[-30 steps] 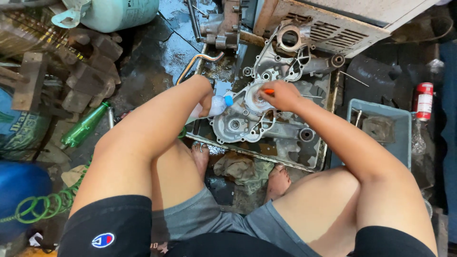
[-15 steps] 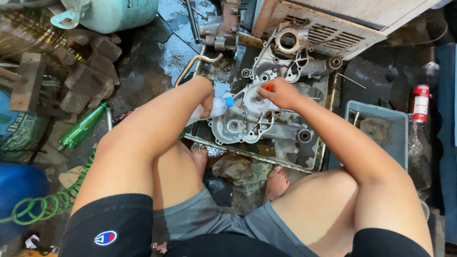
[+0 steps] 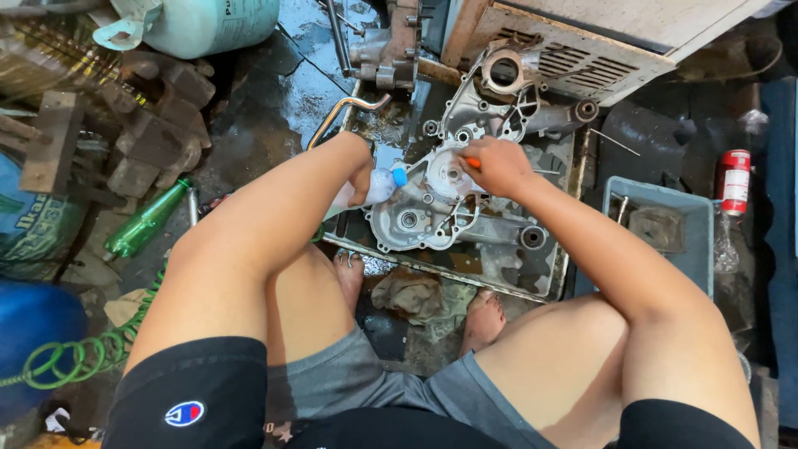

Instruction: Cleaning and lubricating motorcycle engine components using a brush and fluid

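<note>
- A crumpled grey rag (image 3: 416, 298) is seen nearest, between the bare feet.
- A clear plastic squeeze bottle with a blue cap (image 3: 376, 186) is gripped by the curled left hand (image 3: 359, 173), its long axis pointing right at the grey cast-metal engine casing (image 3: 432, 208) in the shallow metal tray (image 3: 465, 278).
- An orange-handled tool (image 3: 471, 163) is pinched by the right hand (image 3: 499, 165) over the casing's round boss; its tip is hidden.
- A blue-grey plastic bin (image 3: 694, 249) lies right; a second casing (image 3: 490, 100) stands farther off.

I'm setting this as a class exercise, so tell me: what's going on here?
A person squats over a grey cast-metal engine casing lying in a shallow metal tray. The left hand grips a clear plastic squeeze bottle with a blue cap, nozzle towards the casing. The right hand presses an orange-handled tool onto it; the tool's tip is hidden.
</note>
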